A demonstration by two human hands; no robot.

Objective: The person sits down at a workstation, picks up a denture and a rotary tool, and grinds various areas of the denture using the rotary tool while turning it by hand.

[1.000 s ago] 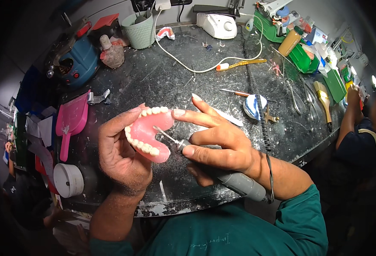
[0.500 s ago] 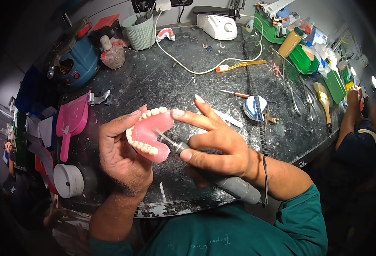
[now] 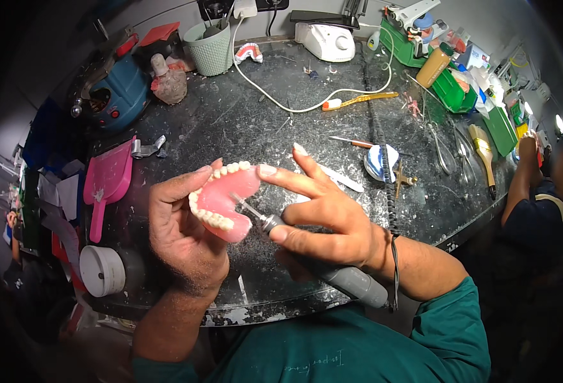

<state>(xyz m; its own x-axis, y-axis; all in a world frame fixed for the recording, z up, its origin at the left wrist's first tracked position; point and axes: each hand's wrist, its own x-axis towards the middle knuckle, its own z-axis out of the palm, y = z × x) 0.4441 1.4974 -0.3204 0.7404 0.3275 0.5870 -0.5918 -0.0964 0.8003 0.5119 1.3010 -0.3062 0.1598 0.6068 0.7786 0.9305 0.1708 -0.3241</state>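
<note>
A pink denture (image 3: pixel 220 191) with a curved row of white teeth is gripped along its left side by my left hand (image 3: pixel 185 223). Closed around a grey handpiece drill (image 3: pixel 351 281) is my right hand (image 3: pixel 332 217); its thin metal bur (image 3: pixel 248 205) points at the inner curve of the denture, and the tip seems to touch the pink base. My right index fingertip rests against the denture's far right end. Some of my left fingers are hidden behind the denture.
A pink dustpan (image 3: pixel 110 175) and a white round tub (image 3: pixel 102 270) lie at left. Right of my hand are a white-and-blue piece (image 3: pixel 381 161), a paintbrush (image 3: pixel 483 150) and green bins (image 3: pixel 450 89). A white control box (image 3: pixel 325 41) and cord stand at the back. Another person's arm (image 3: pixel 525 172) shows far right.
The denture has tilted slightly in my left hand, its near end shifting a little. Both hands keep almost the same place, and the handpiece stays at the inner curve.
</note>
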